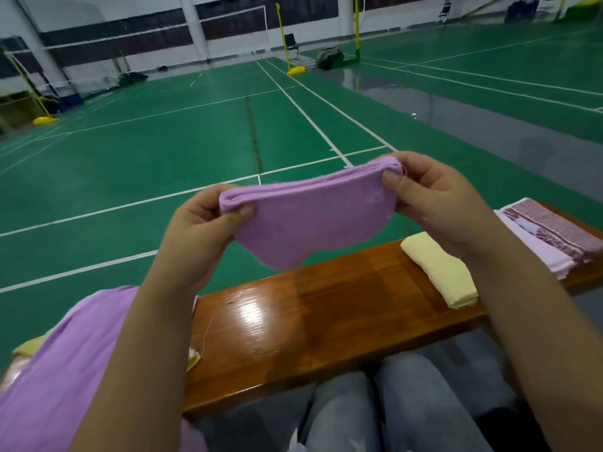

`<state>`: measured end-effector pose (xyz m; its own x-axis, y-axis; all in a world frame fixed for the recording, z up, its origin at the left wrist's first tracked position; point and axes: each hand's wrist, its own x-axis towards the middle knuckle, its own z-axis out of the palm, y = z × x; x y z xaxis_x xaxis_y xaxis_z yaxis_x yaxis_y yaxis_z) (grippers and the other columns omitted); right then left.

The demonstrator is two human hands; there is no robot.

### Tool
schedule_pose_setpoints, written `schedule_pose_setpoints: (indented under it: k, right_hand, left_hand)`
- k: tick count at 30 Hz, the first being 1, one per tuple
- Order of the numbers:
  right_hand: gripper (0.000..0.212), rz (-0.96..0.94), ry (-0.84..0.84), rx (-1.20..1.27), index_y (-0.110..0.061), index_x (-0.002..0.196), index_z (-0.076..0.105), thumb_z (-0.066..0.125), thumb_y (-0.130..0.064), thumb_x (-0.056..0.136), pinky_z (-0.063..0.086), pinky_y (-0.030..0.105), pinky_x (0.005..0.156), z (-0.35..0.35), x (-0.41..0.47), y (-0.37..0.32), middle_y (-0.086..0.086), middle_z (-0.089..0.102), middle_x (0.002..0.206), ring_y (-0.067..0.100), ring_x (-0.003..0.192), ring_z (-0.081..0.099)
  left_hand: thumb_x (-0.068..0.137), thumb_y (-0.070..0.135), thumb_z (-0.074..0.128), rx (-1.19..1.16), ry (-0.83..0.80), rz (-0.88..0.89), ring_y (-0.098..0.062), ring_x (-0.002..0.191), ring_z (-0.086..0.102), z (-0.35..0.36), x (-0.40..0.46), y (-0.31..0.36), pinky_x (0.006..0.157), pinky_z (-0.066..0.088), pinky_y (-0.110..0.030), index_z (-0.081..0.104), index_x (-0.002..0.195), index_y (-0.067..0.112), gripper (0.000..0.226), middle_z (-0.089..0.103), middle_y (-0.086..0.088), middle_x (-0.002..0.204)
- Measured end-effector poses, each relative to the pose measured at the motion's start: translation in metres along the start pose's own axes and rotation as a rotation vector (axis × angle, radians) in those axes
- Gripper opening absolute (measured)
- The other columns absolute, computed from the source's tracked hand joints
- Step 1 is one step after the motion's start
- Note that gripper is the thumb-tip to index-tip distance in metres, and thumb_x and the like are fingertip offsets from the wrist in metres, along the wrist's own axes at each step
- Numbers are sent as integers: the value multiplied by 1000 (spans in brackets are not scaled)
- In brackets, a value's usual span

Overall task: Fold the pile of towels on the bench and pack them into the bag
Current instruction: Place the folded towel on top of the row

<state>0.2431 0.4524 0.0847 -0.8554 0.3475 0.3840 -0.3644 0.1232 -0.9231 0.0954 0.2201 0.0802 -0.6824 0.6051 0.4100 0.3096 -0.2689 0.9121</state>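
Green sports-court floor (137, 158) with white lines; a varnished wooden bench (326, 321) in the foreground. One folded purple towel (303, 223) held in the air above the bench — left hand (199, 233) pinches its left corner, right hand (434, 203) pinches its right corner, thumbs on the near face. Below the right fingers: one folded yellow towel (440, 269) and beyond it one folded patterned towel (551, 233) — both on the bench. Under the left forearm: the unfolded pile (65, 370), purple cloth on top, yellow edges showing.
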Motion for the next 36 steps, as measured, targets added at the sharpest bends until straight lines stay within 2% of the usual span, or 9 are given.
schedule_pose_setpoints:
  k: [2,4,7,11,16,19,22,29,36]
  right_hand:
    - [23,39,-28,-29,-21,102,64,53,-25,83,54,23,79,-2,-16,14,-13,70,86,4,86,63]
    - [20,131,-33,-32,-19,103,64,53,-17,87,52,17,75,-5,-34,45,-14,72,88,0,85,64]
    - [18,334,-38,-66,-17,101,64,52,-8,93,48,12,72,-6,-68,105,-17,71,85,-3,83,61]
    - [14,654,-132,-179,-13,102,66,56,-12,93,52,21,80,-11,-112,159,0,71,100,9,92,64]
    - [9,774,-187,-128,-12,94,68,59,-14,92,51,23,72,-18,-131,155,-5,72,85,8,81,67]
    - [12,791,-260,-207,-8,96,68,59,-16,93,51,23,68,-22,-130,145,-3,69,80,7,75,65]
    - [14,808,-272,-251,-9,98,68,60,-19,93,51,21,66,-23,-125,140,-5,69,78,6,73,66]
    - [16,745,-83,-308,-17,102,67,57,-26,94,55,28,74,-16,-83,148,0,71,95,15,87,67]
    - [29,644,76,-591,-16,118,60,51,-33,97,47,30,80,-11,-27,206,-1,62,114,15,99,57]
  left_hand:
    - [59,43,85,56,-19,-56,-5,73,59,-3,-20,-18,69,49,-18,77,82,32,27,69,11,77]
    - [68,25,79,94,-10,-175,-4,72,61,1,-45,-42,68,49,-16,77,79,33,14,70,10,76]
    - [83,5,68,199,-33,-412,-1,74,64,12,-87,-85,67,49,-14,77,79,36,33,73,9,80]
    - [83,9,68,134,-45,-722,-13,86,67,19,-132,-124,73,53,-24,79,88,21,17,75,-3,93]
    - [72,36,79,59,-84,-765,-23,98,68,19,-156,-132,87,54,-40,77,99,23,30,74,-9,105]
    - [82,23,70,78,-102,-802,-29,99,67,16,-159,-132,90,55,-46,78,99,22,18,73,-9,104]
    - [83,30,70,118,-138,-778,-27,97,68,15,-153,-128,87,56,-45,76,99,23,19,73,-7,102]
    - [93,24,57,248,-6,-719,-15,81,69,26,-105,-126,59,53,-21,69,101,19,16,72,2,89]
    - [93,27,60,489,122,-668,-22,85,63,22,-40,-189,78,54,-42,66,94,12,16,68,-5,90]
